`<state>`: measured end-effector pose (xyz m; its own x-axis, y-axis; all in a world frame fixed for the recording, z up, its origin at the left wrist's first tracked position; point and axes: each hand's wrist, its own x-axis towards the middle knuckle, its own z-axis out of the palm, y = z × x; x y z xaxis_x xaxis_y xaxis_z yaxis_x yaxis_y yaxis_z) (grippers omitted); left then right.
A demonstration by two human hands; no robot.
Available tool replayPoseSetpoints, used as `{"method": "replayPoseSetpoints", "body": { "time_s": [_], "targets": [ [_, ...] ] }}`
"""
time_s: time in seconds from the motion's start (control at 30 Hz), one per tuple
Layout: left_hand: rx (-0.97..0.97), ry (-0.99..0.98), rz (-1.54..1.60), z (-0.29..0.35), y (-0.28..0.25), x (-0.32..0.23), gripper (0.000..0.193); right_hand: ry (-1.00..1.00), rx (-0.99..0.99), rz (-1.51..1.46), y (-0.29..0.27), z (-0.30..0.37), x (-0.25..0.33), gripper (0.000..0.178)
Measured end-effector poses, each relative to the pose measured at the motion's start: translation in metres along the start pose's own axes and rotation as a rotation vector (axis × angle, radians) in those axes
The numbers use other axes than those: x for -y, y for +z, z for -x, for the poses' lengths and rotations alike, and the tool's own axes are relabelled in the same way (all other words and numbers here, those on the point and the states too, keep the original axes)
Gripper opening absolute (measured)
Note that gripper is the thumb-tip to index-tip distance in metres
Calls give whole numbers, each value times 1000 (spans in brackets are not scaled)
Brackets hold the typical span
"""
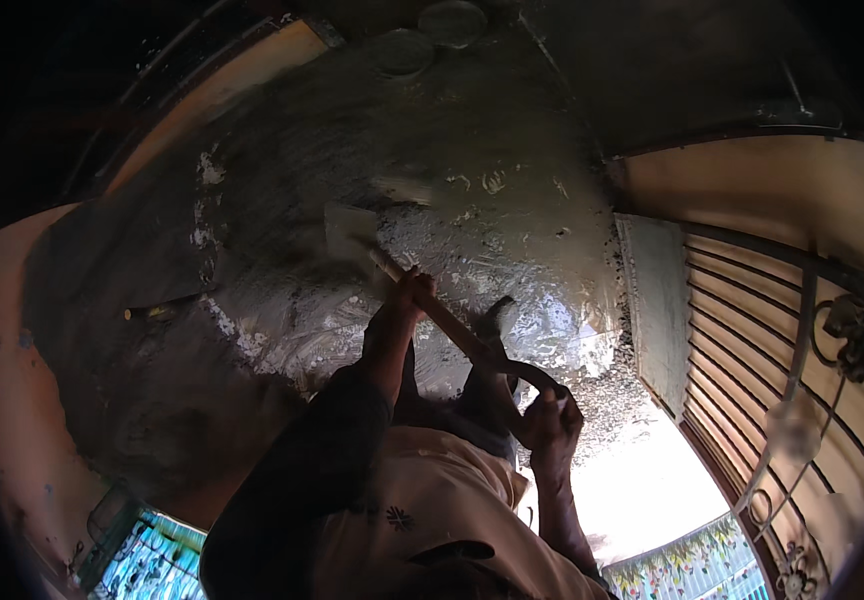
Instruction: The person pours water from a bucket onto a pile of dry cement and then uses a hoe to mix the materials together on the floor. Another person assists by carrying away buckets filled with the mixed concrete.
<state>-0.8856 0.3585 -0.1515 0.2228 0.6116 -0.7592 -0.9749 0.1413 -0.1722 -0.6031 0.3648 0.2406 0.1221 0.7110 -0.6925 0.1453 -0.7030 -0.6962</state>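
Left hand [413, 288] wrapped low on the shovel [457, 332], apparently to steer its blade [348, 232], and right hand [551, 415] closed near the upper end, likely for leverage, hold it slanting over the rough grey floor [292, 180], blade pointing forward.

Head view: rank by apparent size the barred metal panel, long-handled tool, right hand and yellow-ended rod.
1. Barred metal panel
2. Long-handled tool
3. Right hand
4. Yellow-ended rod
Apparent size only; camera distances differ.
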Motion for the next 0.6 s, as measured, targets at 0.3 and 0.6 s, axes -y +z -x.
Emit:
{"method": "replayPoseSetpoints", "body": {
  "time_s": [0.3, 0.6],
  "targets": [
    [-447, -40, -281, -94, -46, 212, 22, -143, -508, 596, -145, -55, -162, 20],
    [-520, -136, -236, -182, -80, 274, 20, 415, -868, 111, -173, -151, -174, 38]
  ]
}}
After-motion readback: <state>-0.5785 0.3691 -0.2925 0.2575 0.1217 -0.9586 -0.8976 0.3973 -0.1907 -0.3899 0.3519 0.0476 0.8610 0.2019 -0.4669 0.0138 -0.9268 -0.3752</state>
